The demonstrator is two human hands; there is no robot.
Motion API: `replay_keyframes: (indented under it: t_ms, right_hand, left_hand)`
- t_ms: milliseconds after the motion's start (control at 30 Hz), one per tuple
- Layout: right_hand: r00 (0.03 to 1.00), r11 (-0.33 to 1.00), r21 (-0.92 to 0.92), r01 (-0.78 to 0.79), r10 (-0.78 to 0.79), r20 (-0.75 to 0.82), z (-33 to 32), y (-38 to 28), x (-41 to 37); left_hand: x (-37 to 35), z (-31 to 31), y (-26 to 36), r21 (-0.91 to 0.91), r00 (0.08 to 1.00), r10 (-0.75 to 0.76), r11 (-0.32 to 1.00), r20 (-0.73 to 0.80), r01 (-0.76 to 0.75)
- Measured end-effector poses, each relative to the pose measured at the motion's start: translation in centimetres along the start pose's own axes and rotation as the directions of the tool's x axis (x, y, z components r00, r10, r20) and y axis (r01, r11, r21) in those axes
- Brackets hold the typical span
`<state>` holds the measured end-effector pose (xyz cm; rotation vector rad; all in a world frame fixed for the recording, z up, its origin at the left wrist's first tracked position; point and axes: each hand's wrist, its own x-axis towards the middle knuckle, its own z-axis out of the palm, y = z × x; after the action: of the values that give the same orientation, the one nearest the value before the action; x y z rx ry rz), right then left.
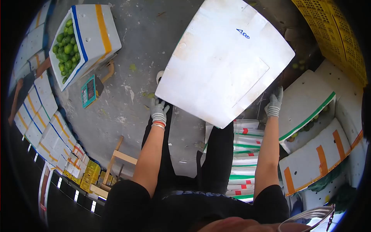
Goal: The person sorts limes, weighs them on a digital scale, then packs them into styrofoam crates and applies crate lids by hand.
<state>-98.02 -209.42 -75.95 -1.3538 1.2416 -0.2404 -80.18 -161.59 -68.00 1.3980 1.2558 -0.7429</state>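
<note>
A large white foam box [224,58] with blue handwriting on its upper face fills the space in front of my legs, standing at a slant. My left hand [158,111], in a pale knit glove, is just below the box's left corner with its fingers spread. On the other side, my right hand [274,103], gloved too, reaches up beside the box's lower right edge, fingers stretched out. Neither hand is wrapped round anything. The underside of the box is hidden.
At upper left a foam box [92,36] of green limes [67,50] stands by a teal scale [90,91]. Foam boxes [40,102] line the left, near a person's arm [43,66]. Yellow crates [332,31] and an open-sided foam box [307,104] are at right.
</note>
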Motion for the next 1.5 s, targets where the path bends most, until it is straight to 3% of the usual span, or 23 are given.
replay_keyframes:
  t_ms: [33, 133, 167, 233, 333, 367, 433, 533, 633, 700, 767, 833, 900, 967, 1067, 1100, 1133, 1167, 1267, 1333, 1400, 1467, 1500]
  right_hand:
    - [0.995, 0.995, -0.041, 0.086, -0.084, 0.044, -0.8, -0.2, 5.4]
    - [0.938, 0.948, 0.209, -0.241, 0.172, 0.301, 4.0, -8.7, 12.4]
    - [0.9, 0.937, 0.086, -0.34, 0.297, 0.317, 3.2, -4.1, 17.0]
    - [0.819, 0.871, 0.01, -0.49, 0.457, 0.346, -0.6, 3.3, 24.2]
    - [0.718, 0.734, 0.159, -0.66, 0.555, 0.421, -3.9, 7.9, 27.8]
    - [0.779, 0.743, 0.238, -0.625, 0.61, 0.144, 4.3, -1.7, 19.7]
    - [0.79, 0.75, 0.249, -0.613, 0.574, 0.217, 3.6, -0.5, 22.0]
    - [0.805, 0.761, 0.262, -0.594, 0.554, 0.214, 2.3, -0.2, 21.4]
    - [0.825, 0.772, 0.291, -0.565, 0.525, 0.21, 1.5, -0.4, 19.1]
    - [0.827, 0.759, 0.329, -0.562, 0.521, 0.211, 1.0, 0.0, 16.4]
    - [0.828, 0.739, 0.376, -0.559, 0.517, 0.217, 0.8, 1.0, 12.2]
    - [0.827, 0.697, 0.452, -0.557, 0.518, 0.219, 0.7, 2.5, 6.6]
    - [0.811, 0.615, 0.553, -0.563, 0.541, 0.223, 0.9, 5.0, -0.6]
    - [0.792, 0.503, 0.659, -0.559, 0.559, 0.245, 1.2, 7.2, -7.7]
    - [0.773, 0.329, 0.783, -0.527, 0.568, 0.282, -0.1, 8.7, -15.1]
    - [0.785, 0.386, 0.783, -0.487, 0.587, 0.198, -1.6, 9.2, -15.9]
    - [0.772, 0.564, 0.697, -0.442, 0.635, -0.024, -4.4, 10.1, -15.7]
    - [0.913, 0.742, 0.606, -0.286, 0.402, -0.062, -7.0, 9.8, -14.6]
    - [0.942, 0.696, 0.654, -0.296, 0.327, 0.079, -4.5, -0.3, -8.1]
    - [0.952, 0.935, 0.223, -0.277, 0.235, 0.196, -2.5, -0.3, -5.5]
    - [0.965, 0.866, -0.456, -0.202, 0.255, 0.056, -1.5, 0.7, -5.0]
    - [0.964, 0.926, -0.282, -0.252, 0.266, 0.009, 0.4, 1.3, -6.4]
    - [0.962, 0.944, -0.187, -0.271, 0.275, -0.01, 1.5, 1.4, -6.9]
  left_hand:
    - [-1.9, 1.3, -1.0, -0.058, 1.0, -0.005, 0.998, -0.008, 0.004]
    - [-2.5, 3.0, -7.0, 0.041, 0.945, -0.26, 0.965, 0.198, 0.257]
    - [0.2, 2.0, -9.5, 0.534, 0.964, -0.12, 0.845, 0.236, -0.025]
    - [7.6, -0.5, -15.7, 0.87, 0.876, -0.019, -0.112, 0.481, -0.48]
    - [8.0, 0.0, -16.0, 0.693, 0.758, 0.057, -0.454, 0.65, -0.56]
    - [8.6, -0.2, -16.2, 0.754, 0.794, 0.049, -0.355, 0.606, -0.553]
    - [9.0, -0.9, -16.3, 0.849, 0.856, 0.014, -0.142, 0.516, -0.509]
    - [7.0, 0.7, -14.2, 0.779, 0.884, -0.003, -0.471, 0.467, -0.413]
    - [9.4, -1.0, -14.2, 0.927, 0.924, 0.098, 0.04, 0.369, -0.374]
    - [8.4, 0.5, -9.3, 0.956, 0.971, -0.001, -0.174, 0.238, -0.234]
    - [5.7, 3.8, -1.6, 0.977, 0.978, 0.089, -0.124, 0.187, -0.175]
    - [8.3, 3.9, 2.1, 0.546, 0.973, 0.217, 0.807, 0.078, -0.223]
    - [5.3, 8.1, 9.8, 0.744, 0.924, 0.382, 0.608, 0.03, -0.276]
    - [7.0, 8.9, 12.9, 0.52, 0.825, 0.527, 0.655, 0.205, -0.548]
    - [6.2, 9.5, 17.2, 0.028, 0.836, 0.41, 0.892, 0.364, -0.45]
    - [5.4, 9.8, 17.0, 0.12, 0.807, 0.437, 0.847, 0.398, -0.518]
    - [4.0, 9.8, 16.3, 0.211, 0.778, 0.459, 0.787, 0.429, -0.58]
    - [2.6, 9.6, 15.5, 0.3, 0.753, 0.472, 0.715, 0.458, -0.631]
    - [1.3, 8.4, 12.2, 0.775, 0.694, 0.47, 0.032, 0.546, -0.631]
    - [1.3, 9.4, 11.5, 0.797, 0.726, 0.535, 0.15, 0.432, -0.585]
    - [1.4, 9.0, 11.1, 0.721, 0.804, 0.476, 0.406, 0.357, -0.561]
    - [2.1, 7.8, 12.2, 0.492, 0.876, 0.325, 0.732, 0.357, -0.472]
    - [2.2, 7.0, 12.6, 0.547, 0.886, 0.318, 0.7, 0.336, -0.459]
